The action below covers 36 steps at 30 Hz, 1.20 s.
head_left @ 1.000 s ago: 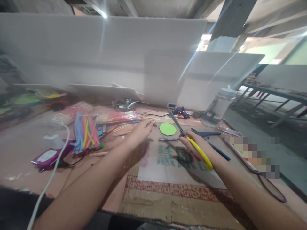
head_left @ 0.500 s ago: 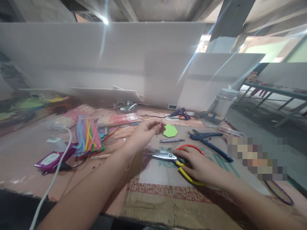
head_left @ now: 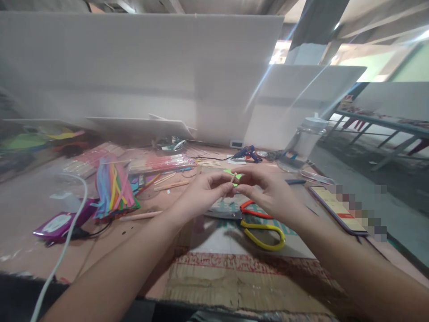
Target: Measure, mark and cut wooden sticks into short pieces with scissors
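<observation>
My left hand pinches a short, thin wooden stick between thumb and fingers, holding it up over the middle of the worktop. From the other side, the thumb and fingers of my right hand come round the stick's upper end and appear to grip it. Just below both hands lie scissors with one red and one yellow handle, on a white printed sheet. A green paper piece shows partly behind my fingers. Dark-handled cutters are mostly hidden by my right hand.
At left are colourful pipe cleaners, a purple glue gun and a white cable. Packs of sticks, a blue glue gun and a clear bottle stand farther back. A phone lies right.
My right hand has let go of the scissors and moved up to the stick in my left hand. The scissors now lie on the sheet. The view has shifted slightly.
</observation>
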Each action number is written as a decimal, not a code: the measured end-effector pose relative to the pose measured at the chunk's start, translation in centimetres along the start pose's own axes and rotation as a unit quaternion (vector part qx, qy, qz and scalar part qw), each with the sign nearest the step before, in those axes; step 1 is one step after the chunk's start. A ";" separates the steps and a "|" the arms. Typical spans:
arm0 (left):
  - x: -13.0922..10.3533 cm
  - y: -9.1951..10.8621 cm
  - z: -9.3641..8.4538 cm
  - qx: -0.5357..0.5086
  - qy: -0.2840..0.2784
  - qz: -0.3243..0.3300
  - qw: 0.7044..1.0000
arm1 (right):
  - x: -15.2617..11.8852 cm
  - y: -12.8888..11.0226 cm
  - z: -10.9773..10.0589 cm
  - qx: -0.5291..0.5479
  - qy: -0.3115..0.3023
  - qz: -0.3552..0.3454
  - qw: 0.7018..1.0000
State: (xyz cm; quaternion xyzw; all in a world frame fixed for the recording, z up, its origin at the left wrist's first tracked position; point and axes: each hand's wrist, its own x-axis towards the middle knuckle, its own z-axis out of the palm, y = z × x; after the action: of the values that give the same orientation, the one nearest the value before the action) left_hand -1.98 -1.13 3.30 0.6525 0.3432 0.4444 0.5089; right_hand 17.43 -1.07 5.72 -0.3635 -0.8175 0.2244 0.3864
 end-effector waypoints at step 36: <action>12.3 -5.7 -10.0 0.549 0.104 -0.079 0.826 | -2.3 8.8 4.0 -0.003 -0.045 0.117 0.992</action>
State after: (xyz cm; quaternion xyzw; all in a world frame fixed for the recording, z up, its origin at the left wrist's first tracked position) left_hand -6.75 14.92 1.45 0.7450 0.6315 0.2058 0.0614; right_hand 18.98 2.42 -3.50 -0.4475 -0.7862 0.2819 0.3195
